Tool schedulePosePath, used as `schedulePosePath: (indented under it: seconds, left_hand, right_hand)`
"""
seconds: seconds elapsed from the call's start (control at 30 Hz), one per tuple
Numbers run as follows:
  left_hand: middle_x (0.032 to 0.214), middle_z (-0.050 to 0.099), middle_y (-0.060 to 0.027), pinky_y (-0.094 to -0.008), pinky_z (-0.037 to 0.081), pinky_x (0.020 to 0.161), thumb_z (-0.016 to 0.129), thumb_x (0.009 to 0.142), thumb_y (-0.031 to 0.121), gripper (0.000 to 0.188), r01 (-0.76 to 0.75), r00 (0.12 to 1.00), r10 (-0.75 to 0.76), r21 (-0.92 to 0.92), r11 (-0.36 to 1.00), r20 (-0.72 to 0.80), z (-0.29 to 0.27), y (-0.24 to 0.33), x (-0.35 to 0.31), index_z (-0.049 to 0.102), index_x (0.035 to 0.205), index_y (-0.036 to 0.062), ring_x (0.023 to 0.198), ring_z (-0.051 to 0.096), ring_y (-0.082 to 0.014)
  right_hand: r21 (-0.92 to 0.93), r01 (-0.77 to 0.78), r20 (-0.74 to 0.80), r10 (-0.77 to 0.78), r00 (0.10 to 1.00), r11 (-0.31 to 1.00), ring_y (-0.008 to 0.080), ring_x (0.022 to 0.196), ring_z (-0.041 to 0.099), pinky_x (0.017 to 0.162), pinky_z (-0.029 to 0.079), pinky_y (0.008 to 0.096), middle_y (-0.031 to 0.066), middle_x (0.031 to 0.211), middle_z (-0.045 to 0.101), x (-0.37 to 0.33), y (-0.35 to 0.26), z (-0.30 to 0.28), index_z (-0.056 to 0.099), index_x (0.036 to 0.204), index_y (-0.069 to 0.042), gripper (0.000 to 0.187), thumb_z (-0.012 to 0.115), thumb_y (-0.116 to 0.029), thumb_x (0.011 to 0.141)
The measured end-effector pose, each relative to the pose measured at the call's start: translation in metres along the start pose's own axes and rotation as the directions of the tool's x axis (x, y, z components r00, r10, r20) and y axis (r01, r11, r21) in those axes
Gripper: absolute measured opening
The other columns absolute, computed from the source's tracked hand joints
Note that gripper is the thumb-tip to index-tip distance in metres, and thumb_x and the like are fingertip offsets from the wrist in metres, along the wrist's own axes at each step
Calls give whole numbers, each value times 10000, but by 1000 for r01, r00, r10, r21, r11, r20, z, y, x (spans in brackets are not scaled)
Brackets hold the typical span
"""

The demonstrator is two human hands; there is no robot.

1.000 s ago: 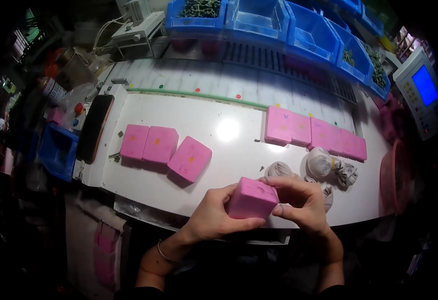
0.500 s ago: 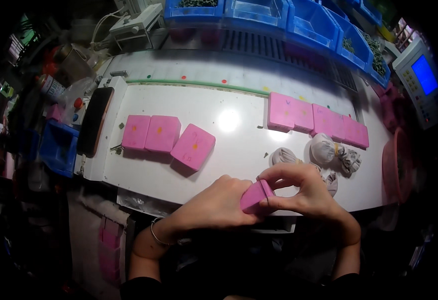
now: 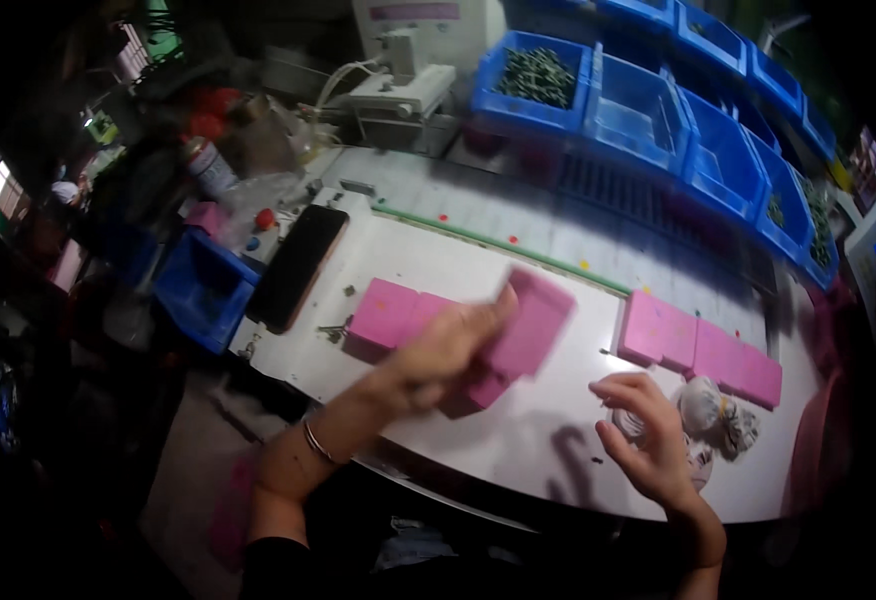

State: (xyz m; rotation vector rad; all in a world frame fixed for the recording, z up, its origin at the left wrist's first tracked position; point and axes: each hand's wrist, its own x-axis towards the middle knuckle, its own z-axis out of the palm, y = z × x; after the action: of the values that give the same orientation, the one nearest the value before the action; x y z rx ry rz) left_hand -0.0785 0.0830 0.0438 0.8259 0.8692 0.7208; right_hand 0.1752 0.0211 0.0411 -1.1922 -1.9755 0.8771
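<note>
So the left hand (image 3: 453, 345) has its fingers wrapped round a chunky pink rectangular block (image 3: 540, 318), kinda blurry, held over the smooth white surface (image 3: 518, 455) by a bunch of similar pink blocks (image 3: 383, 308) it's partly hiding. Right hand (image 3: 650, 438) has nothing in it, fingers curled but spread apart, right near some knotted whitish cloth bundles (image 3: 700, 402). Behind those there's a joined-up row of flat-topped pink blocks (image 3: 723, 355).
</note>
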Motion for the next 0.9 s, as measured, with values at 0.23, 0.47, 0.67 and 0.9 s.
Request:
schedulePosePath:
  seconds: [0.23, 0.47, 0.67, 0.9]
  left_hand:
    - [996, 655, -97, -242, 539, 761, 645, 865, 147, 265, -296, 811, 410, 311, 903, -418, -123, 81, 61, 623, 1067, -24, 853, 648, -150]
    - [928, 678, -132, -234, 540, 593, 812, 649, 173, 517, -104, 520, 681, 753, 649, -515, -183, 109, 95, 621, 1048, -93, 684, 670, -158]
    - [902, 691, -159, -328, 525, 762, 804, 572, 201, 442, 241, 414, 806, 905, 351, -423, -203, 116, 126, 687, 947, -2, 825, 675, -237]
    - [923, 681, -150, -374, 499, 830, 767, 609, 189, 382, 292, 466, 801, 919, 263, -377, -206, 111, 143, 692, 955, 45, 907, 645, -308]
  right_hand:
    - [-35, 141, 8, -141, 990, 989, 298, 933, 593, 787, 485, 353, 132, 1015, 602, 9, 12, 40, 624, 1063, -35, 290, 651, -9, 775]
    - [-255, 255, -100, -287, 953, 933, 278, 797, 611, 652, 501, 331, 138, 901, 617, 5, 26, 55, 633, 958, -12, 219, 623, 63, 753]
    - [-263, 313, -92, -347, 933, 912, 286, 738, 614, 619, 511, 342, 131, 870, 626, 7, 20, 67, 623, 887, -14, 232, 652, 81, 677]
    - [-344, 345, -19, -374, 927, 873, 295, 768, 618, 636, 513, 346, 141, 887, 626, 3, 30, 65, 620, 889, -3, 236, 654, 69, 667]
